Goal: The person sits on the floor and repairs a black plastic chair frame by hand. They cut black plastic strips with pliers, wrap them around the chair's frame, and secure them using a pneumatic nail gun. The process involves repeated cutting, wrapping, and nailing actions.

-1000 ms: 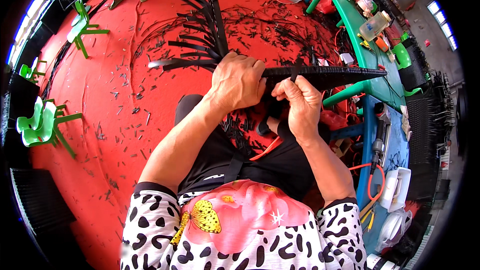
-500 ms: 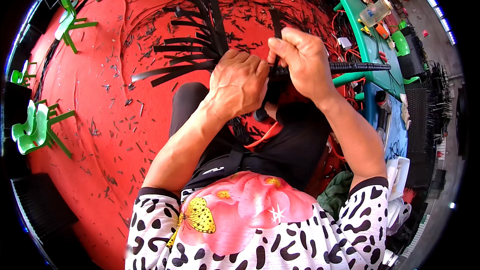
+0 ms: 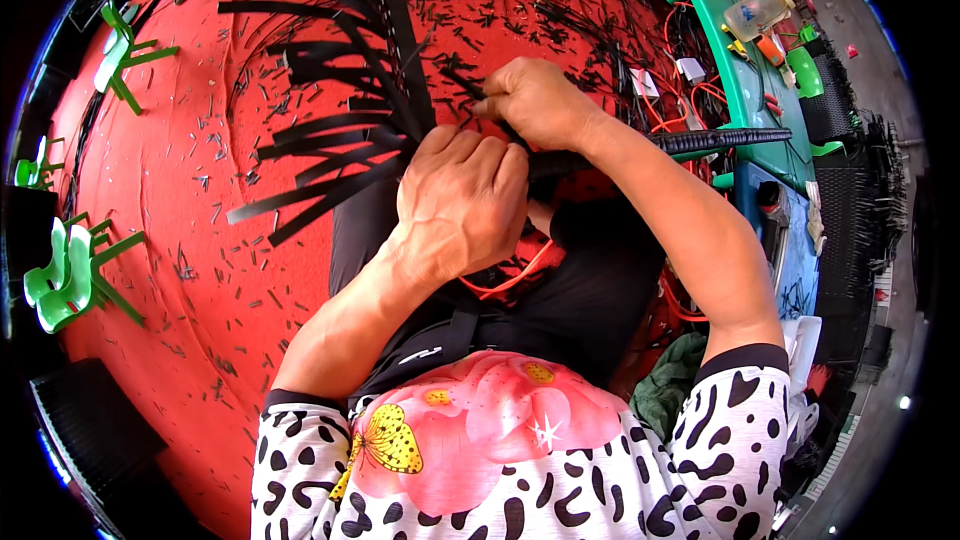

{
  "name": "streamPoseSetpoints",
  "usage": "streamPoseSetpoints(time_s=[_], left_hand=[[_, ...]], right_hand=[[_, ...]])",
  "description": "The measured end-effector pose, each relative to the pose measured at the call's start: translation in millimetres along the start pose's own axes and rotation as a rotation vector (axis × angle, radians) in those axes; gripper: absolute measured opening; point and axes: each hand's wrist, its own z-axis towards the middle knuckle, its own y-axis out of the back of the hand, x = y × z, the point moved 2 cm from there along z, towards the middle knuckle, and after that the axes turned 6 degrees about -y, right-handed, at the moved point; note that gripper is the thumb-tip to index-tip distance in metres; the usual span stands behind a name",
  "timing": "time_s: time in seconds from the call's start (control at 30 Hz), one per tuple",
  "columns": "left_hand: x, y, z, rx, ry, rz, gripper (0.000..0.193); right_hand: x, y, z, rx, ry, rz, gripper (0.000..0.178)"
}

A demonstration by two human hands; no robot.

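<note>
In front of my lap is a woven piece with a long dark bar (image 3: 400, 40) and many loose black flat strips (image 3: 330, 130) fanning out to its left. My left hand (image 3: 462, 195) is closed on the lower end of this piece, where the strips meet a corner. Just above and to the right, my right hand (image 3: 535, 105) pinches a single black strip (image 3: 462, 83), whose end sticks out to the upper left. A black wrapped bar (image 3: 725, 140) runs from under my right forearm out to the right. The strip's path between my hands is partly hidden.
Small green chairs (image 3: 125, 55) stand at the left on a red floor (image 3: 200, 270) strewn with black strip scraps. At the right, a green-edged table (image 3: 715, 35) carries a clear plastic jar (image 3: 757, 12). Red cords (image 3: 672, 105) lie near it. Dark green cloth (image 3: 670, 380) sits beside my right hip.
My right hand has moved left and slightly down, close above my left hand, tipping its strip from upright to the upper left. The woven piece has shifted a little left.
</note>
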Motion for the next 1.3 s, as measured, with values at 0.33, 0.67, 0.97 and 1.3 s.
streamPoseSetpoints(time_s=[0.33,0.67,0.97,1.3], left_hand=[[3.7,4.3,-1.4,0.013,-0.154,0.012,0.037],[1.9,5.9,2.2,0.005,-0.121,-0.006,0.035],[1.0,8.5,0.0,0.006,-0.096,-0.036,0.035],[23.1,7.5,10.3,0.040,-0.081,-0.094,0.034]], right_hand=[[-0.3,1.2,4.6,0.162,-0.110,-0.143,0.020],[5.5,14.4,-3.5,0.120,-0.094,0.135,0.042],[-12.3,24.2,-21.8,0.234,0.177,0.237,0.033],[-12.7,27.0,-1.1,-0.103,0.512,-0.298,0.020]])
